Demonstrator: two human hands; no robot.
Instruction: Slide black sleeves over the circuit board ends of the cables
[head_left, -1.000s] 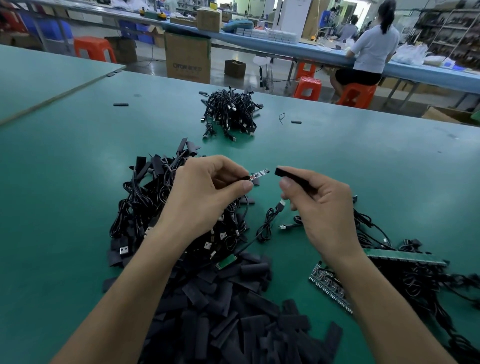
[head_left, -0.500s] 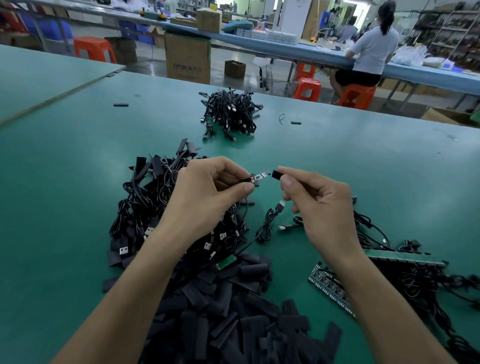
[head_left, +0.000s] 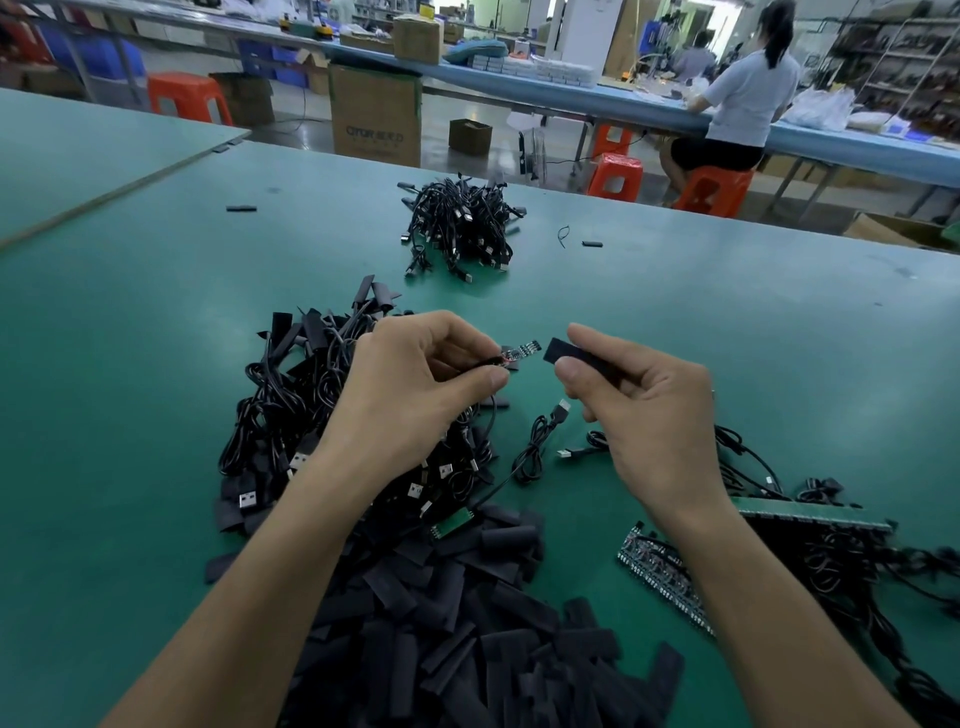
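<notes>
My left hand (head_left: 415, 384) pinches a black cable just behind its small circuit board end (head_left: 521, 349), which points right. My right hand (head_left: 644, 415) pinches a flat black sleeve (head_left: 569, 354) between thumb and forefinger. The sleeve's open mouth faces the board tip, with a small gap between them. The held cable's loose coil and USB plug (head_left: 540, 441) lie on the green table (head_left: 727, 322) below the hands.
A heap of loose black sleeves (head_left: 457, 613) lies near me. A tangle of cables (head_left: 311, 415) sits under my left hand, another cable pile (head_left: 462, 228) farther back. Circuit board strips (head_left: 665, 571) with cables lie at right. A person sits at a far bench.
The sleeve's mouth has stayed close to the board tip; my right hand has tilted the sleeve slightly. My left hand has held still.
</notes>
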